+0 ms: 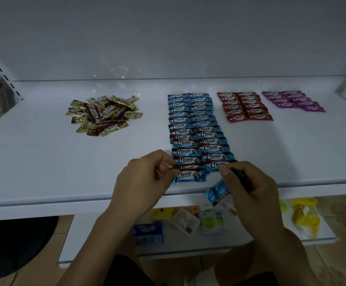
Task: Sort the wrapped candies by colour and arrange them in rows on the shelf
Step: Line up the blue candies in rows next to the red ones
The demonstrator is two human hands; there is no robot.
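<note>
The left hand [147,176] pinches the crimped left end of the nearest blue candy [189,175] between thumb and forefinger, probably to square it under the left column of the blue candies [197,129]. These lie in two columns running from far to near on the white shelf [44,162], each wrapper overlapping its neighbour like a roof tile, so the "Choco" print reads the same way throughout.

The right hand [250,188] has its fingers curled round a spare blue candy [217,191], held over the shelf's near edge, likely ready for the shorter right column. Its forefinger tip touches that column's nearest piece.

Right of the blue block, the red candies [246,106] and then the purple candies [294,101] sit in shorter double columns. Far left, well apart, the gold candies [104,115] lie in a loose heap, not yet sorted into rows.

The wrappers look like thin, glossy foil, flat and oblong, with serrated ends. Small packets lie on a lower shelf [219,244].
</note>
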